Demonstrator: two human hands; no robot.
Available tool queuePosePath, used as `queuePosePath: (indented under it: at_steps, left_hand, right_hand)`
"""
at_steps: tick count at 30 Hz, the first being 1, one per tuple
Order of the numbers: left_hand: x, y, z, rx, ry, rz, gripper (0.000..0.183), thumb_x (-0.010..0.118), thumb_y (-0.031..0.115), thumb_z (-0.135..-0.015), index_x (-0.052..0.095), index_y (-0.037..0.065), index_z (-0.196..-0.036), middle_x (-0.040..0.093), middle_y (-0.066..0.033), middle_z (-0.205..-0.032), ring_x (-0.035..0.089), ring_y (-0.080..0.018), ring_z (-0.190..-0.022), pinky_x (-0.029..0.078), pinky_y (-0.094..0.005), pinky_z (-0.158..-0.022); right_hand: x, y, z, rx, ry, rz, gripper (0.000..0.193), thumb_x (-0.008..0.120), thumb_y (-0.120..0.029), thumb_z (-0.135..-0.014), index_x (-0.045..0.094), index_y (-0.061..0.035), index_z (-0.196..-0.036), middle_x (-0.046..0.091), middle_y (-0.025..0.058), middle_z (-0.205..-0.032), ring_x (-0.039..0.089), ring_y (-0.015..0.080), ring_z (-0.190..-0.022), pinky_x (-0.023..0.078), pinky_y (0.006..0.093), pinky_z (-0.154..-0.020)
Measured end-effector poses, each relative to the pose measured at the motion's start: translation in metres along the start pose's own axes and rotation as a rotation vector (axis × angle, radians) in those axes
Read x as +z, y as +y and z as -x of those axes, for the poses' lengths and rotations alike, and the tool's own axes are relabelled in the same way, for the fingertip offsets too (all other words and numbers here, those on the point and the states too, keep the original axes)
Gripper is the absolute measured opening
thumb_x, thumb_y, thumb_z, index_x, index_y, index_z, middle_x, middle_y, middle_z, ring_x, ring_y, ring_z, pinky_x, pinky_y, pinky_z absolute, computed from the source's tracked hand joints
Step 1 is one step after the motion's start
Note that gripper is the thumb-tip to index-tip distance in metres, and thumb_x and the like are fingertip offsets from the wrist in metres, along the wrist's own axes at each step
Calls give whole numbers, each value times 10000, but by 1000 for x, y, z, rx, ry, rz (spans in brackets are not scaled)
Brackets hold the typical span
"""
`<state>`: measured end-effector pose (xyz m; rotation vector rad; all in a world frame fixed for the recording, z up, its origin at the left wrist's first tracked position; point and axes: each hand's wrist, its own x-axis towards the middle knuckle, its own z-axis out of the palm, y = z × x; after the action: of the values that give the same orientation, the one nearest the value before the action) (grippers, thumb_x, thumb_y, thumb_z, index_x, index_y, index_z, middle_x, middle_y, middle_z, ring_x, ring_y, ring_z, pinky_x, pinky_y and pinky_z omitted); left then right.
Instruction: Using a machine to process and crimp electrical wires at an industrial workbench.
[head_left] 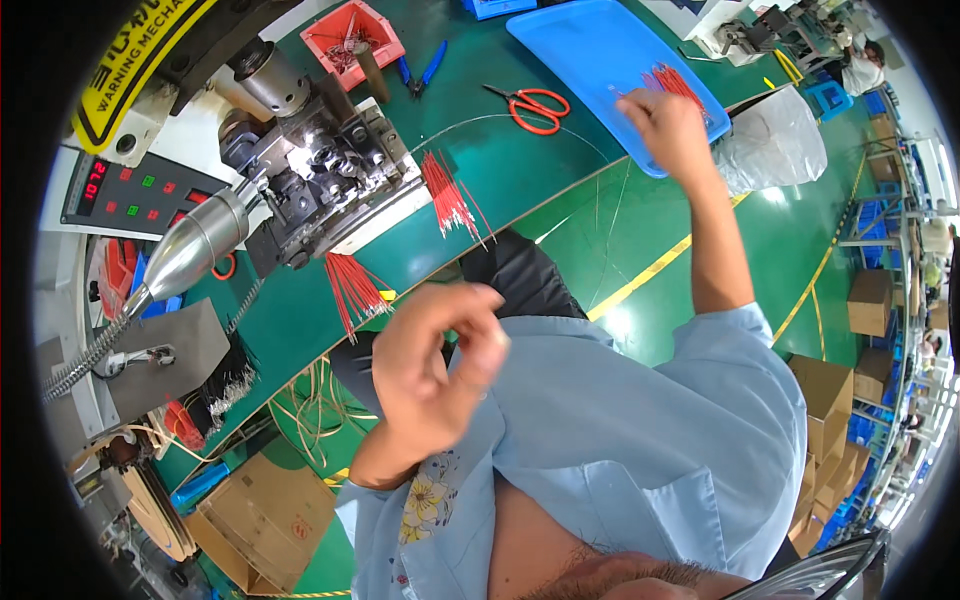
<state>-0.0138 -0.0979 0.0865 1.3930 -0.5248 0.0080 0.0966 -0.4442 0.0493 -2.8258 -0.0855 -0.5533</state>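
My right hand (pixel 668 128) is over the near side of a blue tray (pixel 570 45). Its fingers are pinched together at the tips, and what they hold, if anything, is too small to name. Beside it in the tray lies a bunch of red wires (pixel 678 84). Closer to my chest, my left hand (pixel 425 365) is raised in the air, slightly blurred. Its fingers are loosely curled, thumb and forefinger apart, with nothing visible between them. Just beyond it, red wires with pale ends (pixel 352 290) hang over the bench edge. A second red wire bundle (pixel 447 195) lies beside the machine (pixel 325 165).
Orange-handled scissors (pixel 538 110), blue-handled pliers (pixel 425 72) and a red bin (pixel 350 45) sit on the green bench (pixel 470 75). At left are a control panel (pixel 135 190) and a metal cone-shaped lamp (pixel 195 240). Cardboard boxes (pixel 265 515) stand below; a plastic bag (pixel 775 140) is right.
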Motion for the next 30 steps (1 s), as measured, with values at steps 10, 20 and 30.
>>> queuePosePath:
  at_steps: [10, 20, 30]
  left_hand:
    - [32, 58, -26, 712, -159, 48, 451, 647, -108, -568, 666, 92, -972, 632, -154, -769, 523, -155, -475, 391, -252, -408]
    - [37, 70, 21, 570, 273, -88, 215, 662, 164, -793, 659, 170, -1008, 636, -214, -931, 640, -218, -726, 491, -175, -440]
    - [-43, 7, 34, 98, 172, -613, 74, 663, 12, -829, 665, -23, -895, 678, -104, -823, 606, -199, -632, 489, -279, -584]
  right_hand:
    - [35, 102, -22, 251, 77, 658, 726, 739, -519, -760, 480, -243, -1379, 565, 148, -1273, 539, 410, -1163, 442, 579, -916]
    - [38, 153, -27, 410, -11, 549, 664, 654, -534, -834, 463, -262, -1408, 583, 98, -1319, 538, 401, -1199, 394, 629, -951]
    - [15, -80, 53, 63, 147, -174, 140, 690, -166, -838, 714, -86, -951, 699, 85, -811, 681, 266, -707, 522, 351, -652]
